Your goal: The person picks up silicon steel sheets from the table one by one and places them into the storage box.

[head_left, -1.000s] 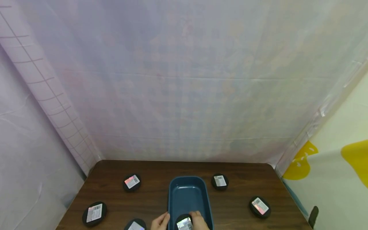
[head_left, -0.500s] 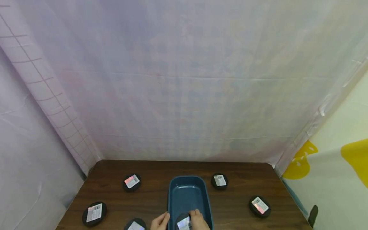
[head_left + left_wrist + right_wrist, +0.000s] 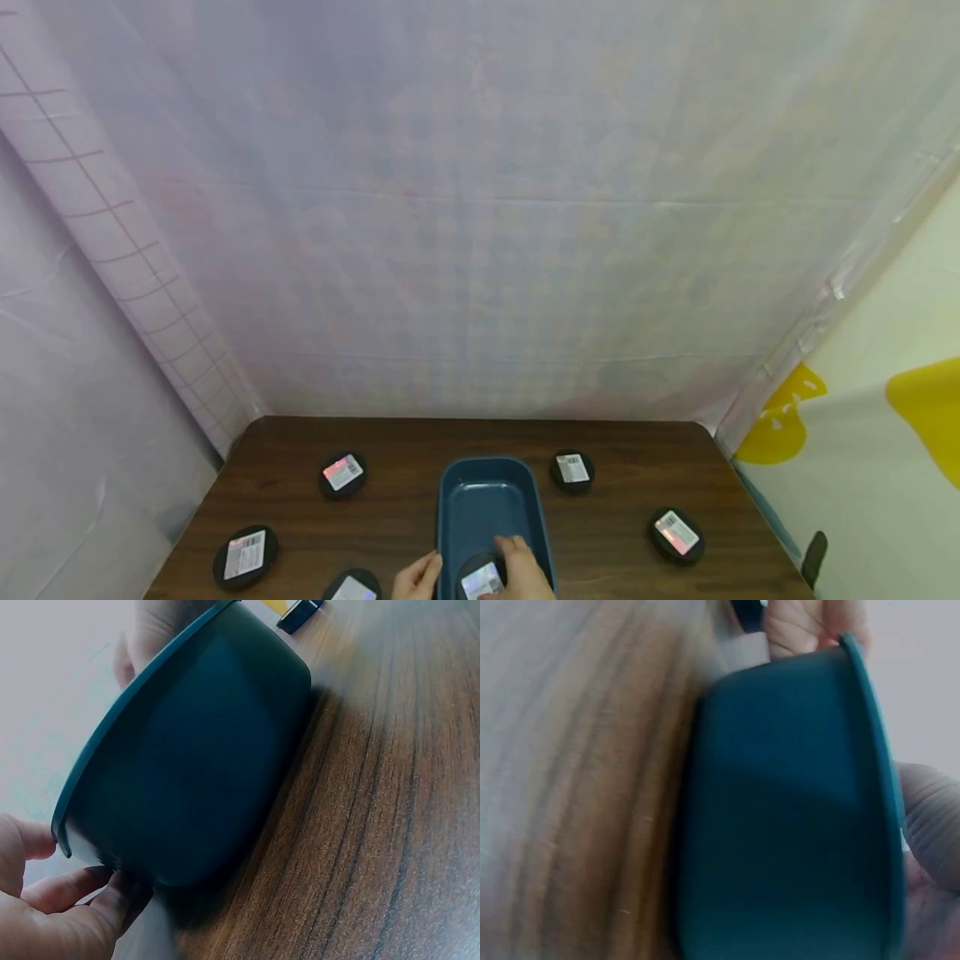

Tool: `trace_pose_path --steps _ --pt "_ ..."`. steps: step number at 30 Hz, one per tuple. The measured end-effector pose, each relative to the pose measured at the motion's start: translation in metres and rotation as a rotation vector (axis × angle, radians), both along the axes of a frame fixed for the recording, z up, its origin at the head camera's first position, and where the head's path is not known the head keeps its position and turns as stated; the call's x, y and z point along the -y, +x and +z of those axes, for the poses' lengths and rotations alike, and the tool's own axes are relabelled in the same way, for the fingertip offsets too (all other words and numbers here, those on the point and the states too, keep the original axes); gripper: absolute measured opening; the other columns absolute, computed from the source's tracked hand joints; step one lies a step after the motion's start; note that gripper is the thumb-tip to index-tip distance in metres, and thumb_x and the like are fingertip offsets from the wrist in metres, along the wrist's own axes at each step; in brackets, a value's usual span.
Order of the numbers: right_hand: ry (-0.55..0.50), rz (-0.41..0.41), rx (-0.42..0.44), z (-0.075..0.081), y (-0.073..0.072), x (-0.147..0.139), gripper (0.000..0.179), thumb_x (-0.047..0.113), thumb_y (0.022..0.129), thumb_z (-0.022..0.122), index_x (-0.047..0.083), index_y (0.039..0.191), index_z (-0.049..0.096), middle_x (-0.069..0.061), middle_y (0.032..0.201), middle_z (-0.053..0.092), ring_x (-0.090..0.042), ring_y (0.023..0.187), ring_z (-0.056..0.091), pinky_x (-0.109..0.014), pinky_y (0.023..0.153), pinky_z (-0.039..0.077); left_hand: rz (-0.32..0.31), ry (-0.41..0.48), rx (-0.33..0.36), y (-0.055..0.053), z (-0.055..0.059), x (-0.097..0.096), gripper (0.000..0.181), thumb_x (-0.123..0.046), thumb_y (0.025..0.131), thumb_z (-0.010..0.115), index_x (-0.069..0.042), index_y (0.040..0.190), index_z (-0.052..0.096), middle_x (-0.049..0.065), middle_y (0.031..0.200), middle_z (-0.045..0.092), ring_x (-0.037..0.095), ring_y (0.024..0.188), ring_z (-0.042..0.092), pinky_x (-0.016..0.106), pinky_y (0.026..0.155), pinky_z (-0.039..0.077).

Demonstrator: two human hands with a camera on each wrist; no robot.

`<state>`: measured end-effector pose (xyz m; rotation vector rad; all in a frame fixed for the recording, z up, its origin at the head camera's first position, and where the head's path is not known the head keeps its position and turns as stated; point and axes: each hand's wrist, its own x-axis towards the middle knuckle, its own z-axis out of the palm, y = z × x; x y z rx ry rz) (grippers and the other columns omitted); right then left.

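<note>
A dark blue rectangular tray [image 3: 492, 510] stands lengthwise on the table. My left hand [image 3: 417, 577] pinches its left rim; in the left wrist view the thumb sits at the rim and curled fingers lie against the outer wall. A round black disc [image 3: 471, 568] with a white barcode label lies in the near end of the tray. Over the disc's right side is my right hand [image 3: 522, 573], thumb and fingers spread apart. In the right wrist view the tray wall [image 3: 787, 810] hides the disc and most of the right fingers.
Several similar labelled black discs lie around the tray: a far-left one [image 3: 342, 476], a left one [image 3: 245, 557], a near-left one [image 3: 352, 587], a far-right one [image 3: 572, 472] and a right one [image 3: 676, 536]. A pale curtain [image 3: 480, 250] hangs behind the brown wooden table [image 3: 390, 483].
The right hand's fingers and thumb have spread from the disc's edge, and that hand has shifted slightly. The disc stays in the tray's near end. My left hand keeps its hold on the rim.
</note>
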<state>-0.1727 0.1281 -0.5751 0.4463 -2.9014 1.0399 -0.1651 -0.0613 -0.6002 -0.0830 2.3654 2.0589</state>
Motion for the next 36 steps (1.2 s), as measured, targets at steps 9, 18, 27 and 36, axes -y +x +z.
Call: trace_pose_path --steps 9,18,27,36 --pt "-0.084 -0.056 -0.2 0.024 -0.003 -0.02 0.067 0.018 0.06 0.086 -0.011 0.112 0.056 -0.017 0.104 0.059 -0.036 0.095 0.058 -0.043 0.083 0.049 0.014 0.017 0.005 -0.001 0.001 0.0 0.039 -0.013 0.092 0.057 0.021 0.11 0.056 0.033 0.104 0.062 0.003 0.08 0.06 0.018 0.073 0.047" --pt "-0.139 -0.154 -0.278 0.039 -0.007 -0.035 0.066 0.012 0.057 0.086 -0.014 0.109 0.057 -0.018 0.098 0.059 -0.035 0.088 0.059 -0.041 0.077 0.051 0.007 0.007 0.002 -0.002 -0.002 0.001 0.038 -0.013 0.092 0.056 0.021 0.11 0.056 0.033 0.104 0.061 0.006 0.081 0.061 0.018 0.073 0.047" --pt "-0.11 -0.229 -0.251 0.044 -0.008 -0.05 0.066 0.013 0.059 0.086 -0.012 0.112 0.057 -0.018 0.102 0.06 -0.034 0.092 0.059 -0.045 0.08 0.049 0.014 -0.005 0.03 -0.002 -0.002 0.001 0.04 -0.016 0.093 0.056 0.02 0.111 0.056 0.033 0.105 0.062 0.009 0.083 0.061 0.018 0.072 0.047" --pt "-0.103 -0.309 -0.232 0.046 -0.009 -0.071 0.066 0.012 0.061 0.086 -0.014 0.113 0.055 -0.022 0.102 0.058 -0.037 0.093 0.058 -0.047 0.079 0.05 -0.012 0.001 0.033 -0.002 -0.001 0.001 0.04 -0.015 0.094 0.055 0.021 0.112 0.055 0.033 0.104 0.062 0.022 0.086 0.064 0.021 0.072 0.05"
